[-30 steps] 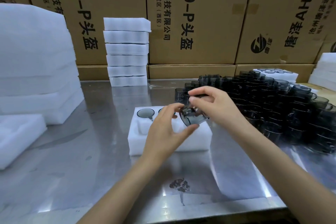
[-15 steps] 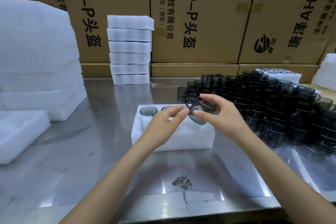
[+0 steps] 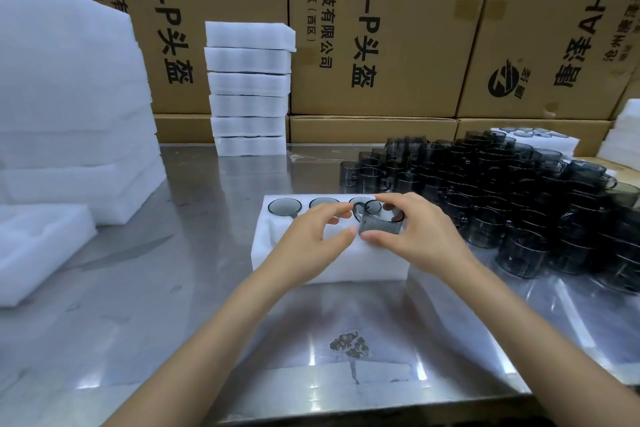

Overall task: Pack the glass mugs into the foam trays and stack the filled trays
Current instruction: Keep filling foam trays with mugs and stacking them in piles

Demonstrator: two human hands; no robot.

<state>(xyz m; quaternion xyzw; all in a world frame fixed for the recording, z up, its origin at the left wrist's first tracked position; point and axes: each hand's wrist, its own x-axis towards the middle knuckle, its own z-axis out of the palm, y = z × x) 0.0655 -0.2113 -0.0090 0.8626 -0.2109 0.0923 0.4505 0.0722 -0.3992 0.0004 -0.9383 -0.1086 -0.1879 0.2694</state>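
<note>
Our right hand [image 3: 420, 236] grips a smoky, round glass mug [image 3: 379, 221] over the soft white foam tray [image 3: 367, 265]; our left hand [image 3: 311, 246] hovers loose-fingered beside it. Half a second ago the mug was tilted; now it sits upright, lower.

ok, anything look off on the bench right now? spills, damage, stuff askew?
Mostly tidy. One oddity: a dark blotchy mark on the steel table near the front edge, with a thin streak trailing toward the edge; cannot tell if it is residue or a reflection. The stack of filled trays sits slightly staggered.
</note>
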